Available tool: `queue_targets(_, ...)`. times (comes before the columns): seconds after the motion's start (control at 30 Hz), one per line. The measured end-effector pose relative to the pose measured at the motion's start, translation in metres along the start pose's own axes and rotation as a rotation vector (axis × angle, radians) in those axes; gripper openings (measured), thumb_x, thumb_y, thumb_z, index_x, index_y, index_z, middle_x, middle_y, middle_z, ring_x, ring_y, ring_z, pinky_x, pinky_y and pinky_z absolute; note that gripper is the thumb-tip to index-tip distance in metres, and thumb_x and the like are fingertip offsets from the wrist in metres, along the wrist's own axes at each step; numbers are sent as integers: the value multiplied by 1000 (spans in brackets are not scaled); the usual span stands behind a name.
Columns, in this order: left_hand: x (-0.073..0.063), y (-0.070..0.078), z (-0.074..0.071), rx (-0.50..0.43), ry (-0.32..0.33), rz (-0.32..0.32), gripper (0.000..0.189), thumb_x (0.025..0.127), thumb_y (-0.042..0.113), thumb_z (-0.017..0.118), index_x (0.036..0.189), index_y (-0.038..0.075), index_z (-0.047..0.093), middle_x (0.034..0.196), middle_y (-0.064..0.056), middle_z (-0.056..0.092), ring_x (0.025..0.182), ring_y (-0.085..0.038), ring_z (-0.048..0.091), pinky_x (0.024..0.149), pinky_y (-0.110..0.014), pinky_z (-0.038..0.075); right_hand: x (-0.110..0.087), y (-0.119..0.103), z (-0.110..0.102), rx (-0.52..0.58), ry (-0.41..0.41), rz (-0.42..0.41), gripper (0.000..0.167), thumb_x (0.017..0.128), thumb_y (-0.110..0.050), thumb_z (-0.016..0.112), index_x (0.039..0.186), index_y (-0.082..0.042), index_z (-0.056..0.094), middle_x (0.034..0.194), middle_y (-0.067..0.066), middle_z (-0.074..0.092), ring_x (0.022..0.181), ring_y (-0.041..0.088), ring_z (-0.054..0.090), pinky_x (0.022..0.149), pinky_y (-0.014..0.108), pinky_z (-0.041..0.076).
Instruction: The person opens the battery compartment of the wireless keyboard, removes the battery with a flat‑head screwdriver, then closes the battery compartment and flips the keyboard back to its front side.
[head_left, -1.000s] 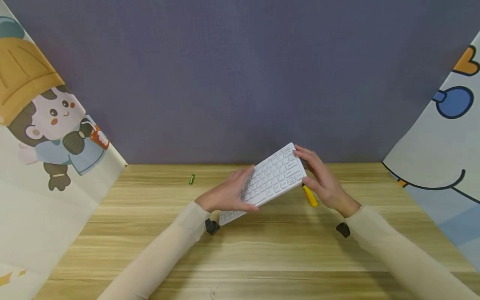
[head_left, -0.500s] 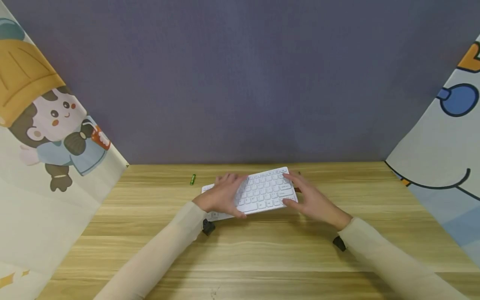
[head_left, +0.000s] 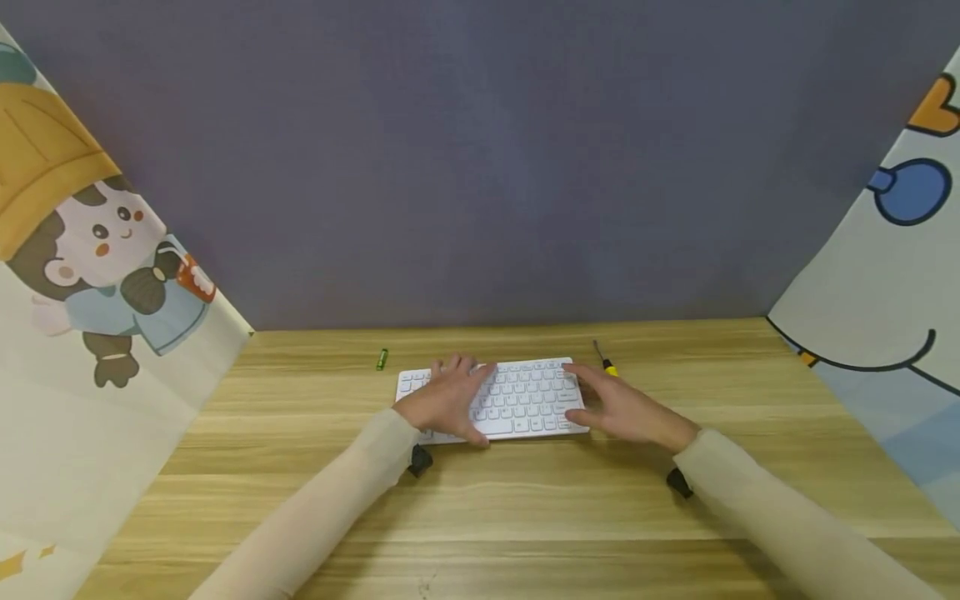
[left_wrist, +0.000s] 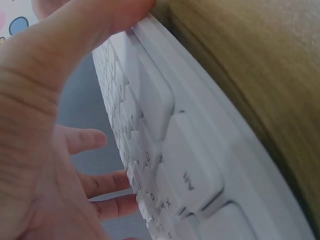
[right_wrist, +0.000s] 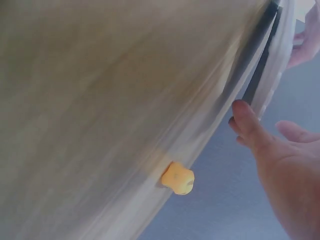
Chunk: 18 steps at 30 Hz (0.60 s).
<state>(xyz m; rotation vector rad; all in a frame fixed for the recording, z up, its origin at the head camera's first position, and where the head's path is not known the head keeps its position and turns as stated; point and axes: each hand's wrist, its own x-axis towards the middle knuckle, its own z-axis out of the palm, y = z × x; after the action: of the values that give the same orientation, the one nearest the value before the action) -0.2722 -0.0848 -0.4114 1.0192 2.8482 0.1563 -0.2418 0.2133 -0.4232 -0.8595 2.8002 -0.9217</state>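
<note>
A white compact keyboard (head_left: pixel 525 398) lies nearly level, low over the wooden table in the head view, keys up. My left hand (head_left: pixel 447 402) spans its left part, thumb at the front edge and fingers at the back edge; in the left wrist view the keys (left_wrist: pixel 145 145) pass between thumb and fingers. At the keyboard's right end, my right hand (head_left: pixel 618 407) holds the corners between thumb and fingers. The right wrist view shows the keyboard's edge (right_wrist: pixel 272 65) at the right thumb. Behind the right hand lies a screwdriver (head_left: pixel 609 367), its yellow handle partly hidden.
A small green battery (head_left: pixel 382 359) lies on the table (head_left: pixel 525 517), beyond the keyboard's left end. A grey panel (head_left: pixel 480 167) rises along the table's back edge. Printed cartoon panels stand on the left (head_left: pixel 45 433) and right (head_left: pixel 862 275).
Both hands have lowered the keyboard from a steep tilt to nearly level, its right end coming down and toward me. The screwdriver's shaft now shows behind it.
</note>
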Motion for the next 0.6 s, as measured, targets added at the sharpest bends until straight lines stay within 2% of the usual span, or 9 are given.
queue_targets(0.13,-1,0,2,26,2,8,121,54,60,82,149,9,27,136,-15,38,121,-29,33,99,-54,23,3,1,2,37,-36,-2,78,87,-36,68,145,0,31,144,22,34,129,36,36,101,50,34)
queue_targets(0.33,-2,0,3,51,-15,15,119,56,62,81,148,9,28,135,-14,39,121,-28,33,99,-54,23,4,2,4,17,-62,-12,73,86,-35,69,141,1,38,144,24,35,133,39,30,104,52,29)
queue_targets(0.5,-4,0,3,34,-14,16,116,57,63,80,148,10,30,137,-14,37,122,-29,32,99,-55,23,7,2,3,-55,-37,-22,59,88,-31,68,134,2,49,137,21,46,127,37,41,100,51,35)
queue_targets(0.6,-9,0,0,7,-21,-19,111,65,66,74,149,11,26,144,-16,31,130,-33,27,102,-59,19,10,-4,-2,-98,9,-15,53,90,-27,65,132,3,50,133,19,51,123,34,46,99,49,38)
